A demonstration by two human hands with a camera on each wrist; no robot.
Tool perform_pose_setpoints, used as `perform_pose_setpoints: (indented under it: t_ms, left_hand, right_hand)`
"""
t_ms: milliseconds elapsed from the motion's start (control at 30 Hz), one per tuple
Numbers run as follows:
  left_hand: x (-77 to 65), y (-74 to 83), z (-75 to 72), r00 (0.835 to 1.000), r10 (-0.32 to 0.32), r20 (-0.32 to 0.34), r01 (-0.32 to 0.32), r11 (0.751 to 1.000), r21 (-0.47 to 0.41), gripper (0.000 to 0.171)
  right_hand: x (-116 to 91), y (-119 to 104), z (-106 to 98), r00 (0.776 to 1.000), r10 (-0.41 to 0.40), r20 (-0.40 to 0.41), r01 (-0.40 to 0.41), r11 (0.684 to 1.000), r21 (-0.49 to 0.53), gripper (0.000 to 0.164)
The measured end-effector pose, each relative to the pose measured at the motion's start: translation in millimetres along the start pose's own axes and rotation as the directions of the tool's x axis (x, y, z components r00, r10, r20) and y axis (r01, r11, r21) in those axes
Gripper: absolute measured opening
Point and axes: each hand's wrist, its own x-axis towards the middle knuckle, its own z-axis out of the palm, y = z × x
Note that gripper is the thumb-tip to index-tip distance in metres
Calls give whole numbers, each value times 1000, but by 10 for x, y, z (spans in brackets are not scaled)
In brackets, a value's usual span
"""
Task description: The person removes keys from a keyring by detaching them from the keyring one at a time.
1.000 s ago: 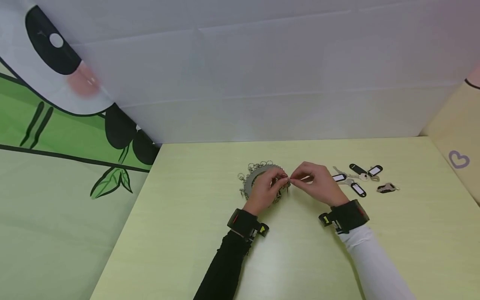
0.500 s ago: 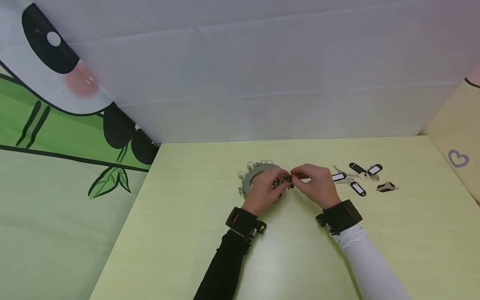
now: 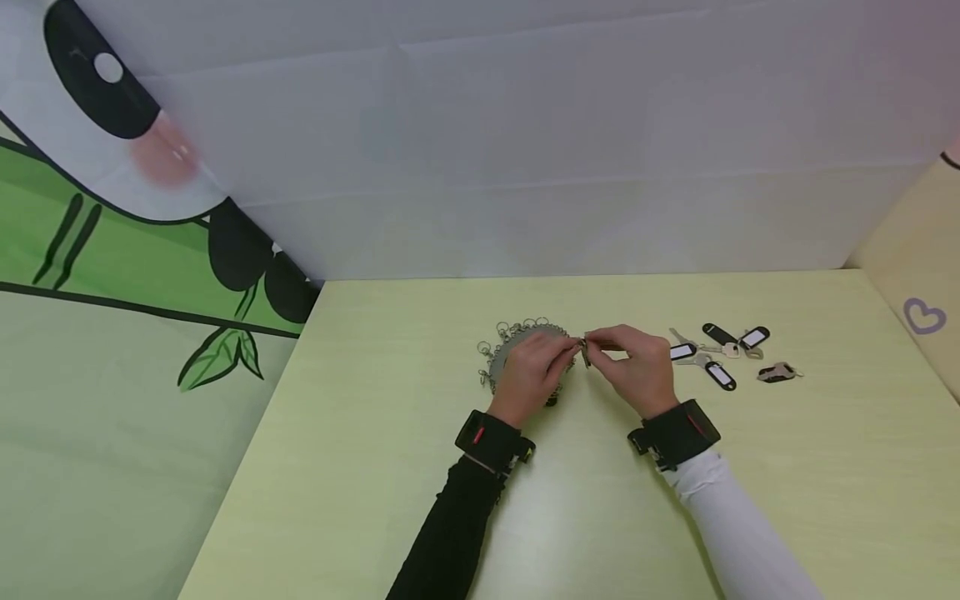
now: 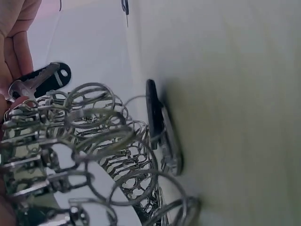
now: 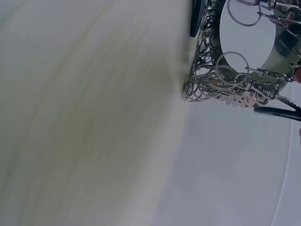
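Note:
My left hand (image 3: 527, 377) grips a large grey key ring (image 3: 501, 353), its rim lined with several small metal clips and split rings. My right hand (image 3: 636, 367) meets it at the ring's right side and pinches a key with a black tag (image 4: 44, 80). The exact contact of the fingertips with the clips is partly hidden in the head view. Another key with a black tag (image 4: 162, 129) hangs from the ring in the left wrist view. The right wrist view shows the ring tilted, with loose split rings (image 5: 207, 87) bunched along it.
Several keys with black, white-labelled tags (image 3: 720, 375) lie on the pale table (image 3: 420, 467) to the right of my right hand. One key with a dark tag (image 3: 778, 372) lies apart, farther right. A pale wall sheet (image 3: 525, 150) stands behind the table.
Both hands stay close together at the ring's right side. My right wrist has shifted slightly left, and the key now shows between the fingertips. The loose keys have not moved.

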Motion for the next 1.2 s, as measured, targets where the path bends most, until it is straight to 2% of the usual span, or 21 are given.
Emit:
perform_pose_setpoints:
  t_ms: [133, 300, 433, 533, 700, 867, 967, 1067, 1200]
  left_hand:
    - [11, 21, -12, 1000, -11, -15, 11, 1000, 7, 12]
    - [16, 24, -20, 999, -10, -34, 11, 1000, 15, 11]
    - [2, -7, -1, 998, -46, -41, 44, 998, -38, 11]
    - [-15, -41, 19, 994, -101, -34, 97, 990, -104, 10]
    - [-27, -78, 21, 983, -183, 5, 179, 959, -220, 13]
    - [-31, -101, 11, 965, -251, 73, 260, 899, -353, 16]
    - [-40, -115, 19, 961, -261, 86, 274, 883, -382, 17]
    - [-40, -124, 19, 965, -250, 82, 261, 884, -387, 16]
    - [-31, -126, 16, 971, -227, 75, 239, 899, -367, 16]
  right_hand:
    - [-4, -13, 30, 1000, 19, -6, -19, 1000, -19, 14]
    - [0, -43, 49, 998, 61, 26, -60, 997, -45, 9]
    - [13, -64, 41, 996, 59, 69, -56, 997, -53, 7]
    - [17, -65, 30, 993, 14, 118, -4, 997, -80, 7]
    - [19, -62, 3, 974, -105, 203, 130, 985, -111, 11]
    - [39, -85, -1, 957, -165, 240, 200, 971, -131, 14]
    - [32, -69, -7, 962, -121, 245, 147, 985, -90, 14]
    - [27, -32, -26, 963, -31, 268, 33, 999, -5, 15]
    - [30, -2, -73, 942, 75, 327, -116, 988, 107, 30]
